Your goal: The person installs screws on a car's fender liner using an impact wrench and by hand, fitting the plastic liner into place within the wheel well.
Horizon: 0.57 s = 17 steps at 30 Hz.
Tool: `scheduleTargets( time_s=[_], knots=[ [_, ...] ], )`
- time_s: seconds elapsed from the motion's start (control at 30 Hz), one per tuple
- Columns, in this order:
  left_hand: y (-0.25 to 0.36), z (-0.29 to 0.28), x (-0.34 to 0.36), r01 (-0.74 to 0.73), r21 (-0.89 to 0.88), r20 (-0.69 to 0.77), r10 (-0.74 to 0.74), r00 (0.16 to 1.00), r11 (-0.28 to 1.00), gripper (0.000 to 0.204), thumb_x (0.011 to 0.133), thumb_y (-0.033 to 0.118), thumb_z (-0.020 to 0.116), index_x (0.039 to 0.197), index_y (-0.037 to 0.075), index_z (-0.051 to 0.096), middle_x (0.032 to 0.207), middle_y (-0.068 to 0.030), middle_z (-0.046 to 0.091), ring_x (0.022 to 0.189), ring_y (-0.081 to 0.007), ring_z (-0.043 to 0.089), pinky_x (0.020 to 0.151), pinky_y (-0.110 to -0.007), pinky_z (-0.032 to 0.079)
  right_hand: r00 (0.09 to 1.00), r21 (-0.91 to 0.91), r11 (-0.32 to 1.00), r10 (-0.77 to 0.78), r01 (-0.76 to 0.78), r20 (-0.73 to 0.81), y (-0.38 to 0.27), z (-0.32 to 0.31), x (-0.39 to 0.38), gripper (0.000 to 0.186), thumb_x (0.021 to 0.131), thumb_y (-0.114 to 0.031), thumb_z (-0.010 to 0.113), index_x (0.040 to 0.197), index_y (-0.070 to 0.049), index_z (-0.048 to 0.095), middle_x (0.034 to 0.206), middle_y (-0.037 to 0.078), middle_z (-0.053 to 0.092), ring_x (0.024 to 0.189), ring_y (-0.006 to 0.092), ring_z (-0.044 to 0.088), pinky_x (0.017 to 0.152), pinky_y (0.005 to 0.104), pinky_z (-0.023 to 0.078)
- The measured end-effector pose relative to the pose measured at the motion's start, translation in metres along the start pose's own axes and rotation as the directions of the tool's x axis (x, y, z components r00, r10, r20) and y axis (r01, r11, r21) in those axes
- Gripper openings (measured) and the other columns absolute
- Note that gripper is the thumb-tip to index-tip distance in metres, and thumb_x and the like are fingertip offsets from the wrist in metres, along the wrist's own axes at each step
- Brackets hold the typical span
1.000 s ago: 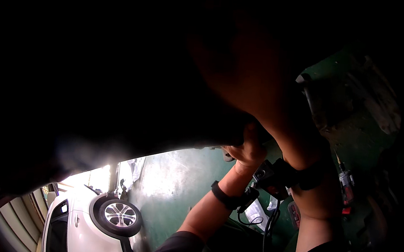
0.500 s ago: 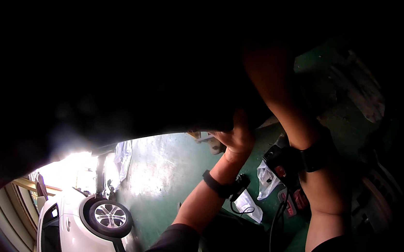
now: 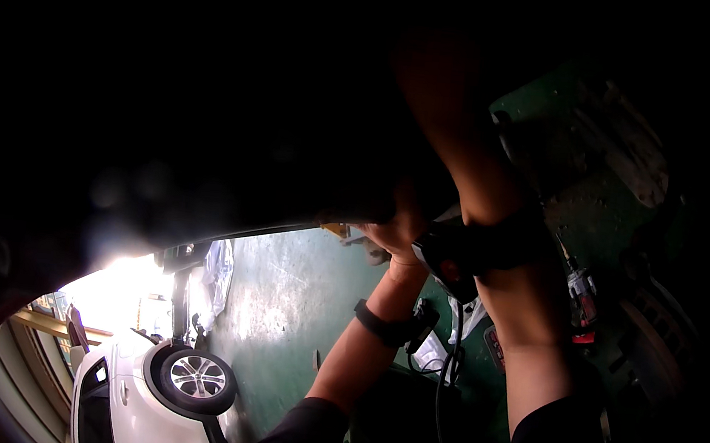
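A large dark body (image 3: 230, 184), too black to make out, fills the upper left. My left hand (image 3: 398, 232) is at its lower edge, thumb upright against the dark surface and the other fingers curled at the rim, partly lost in shadow. Higher up and to the right, my right hand (image 3: 437, 80) reaches into the dark, where its fingers and anything in them are hidden. Each forearm wears a black strap with a small device: the left strap (image 3: 381, 326) and the wider right strap (image 3: 503, 240). From the right device hangs a black cable (image 3: 442, 401).
Green floor (image 3: 287, 300) lies below. A red and grey power tool (image 3: 582, 301) rests right of my right forearm, near a clear plastic bag (image 3: 470, 316). Dim long parts (image 3: 635, 154) lie farther right. At lower left stands a white car (image 3: 146, 398).
My right arm has shifted left and farther up, uncovering the power tool on the floor. My left hand has moved slightly left and stays at the dark edge.
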<state>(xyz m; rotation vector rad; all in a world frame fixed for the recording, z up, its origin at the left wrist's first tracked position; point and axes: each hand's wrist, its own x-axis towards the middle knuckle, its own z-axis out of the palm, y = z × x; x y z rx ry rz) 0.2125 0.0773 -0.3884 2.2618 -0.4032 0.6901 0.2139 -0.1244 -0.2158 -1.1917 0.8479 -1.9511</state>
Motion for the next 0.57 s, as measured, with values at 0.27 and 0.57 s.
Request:
scheduleTargets(
  time_s=[0.27,0.57],
  knots=[
    [-0.015,0.005,-0.007,-0.383,0.625,0.020,0.477,0.879,0.680,0.051,0.095,0.026,0.065,0.138,0.001,0.052,0.135,-0.0134,0.054,0.130,-0.0318,0.046,0.113,-0.051,0.034,0.976,0.115,0.982,-0.129,0.150,-0.177,0.015,0.009,0.003,0.015,0.094,-0.011,0.061,0.093,0.004,0.061,0.081,0.025,0.061,0.071,0.0424,0.059,0.062,0.0481,0.048],
    [0.109,-0.123,-0.015,0.268,-0.085,0.808,-0.091,0.583,0.960,0.047,0.105,0.041,0.053,0.138,0.009,0.057,0.108,-0.0178,0.069,0.090,-0.0319,0.067,0.088,-0.035,0.051,0.978,0.431,0.899,0.153,-0.078,-0.142,0.023,0.003,0.015,0.022,0.095,-0.013,0.062,0.103,0.007,0.062,0.092,0.024,0.065,0.085,0.0388,0.062,0.077,0.0443,0.050]
  ],
)
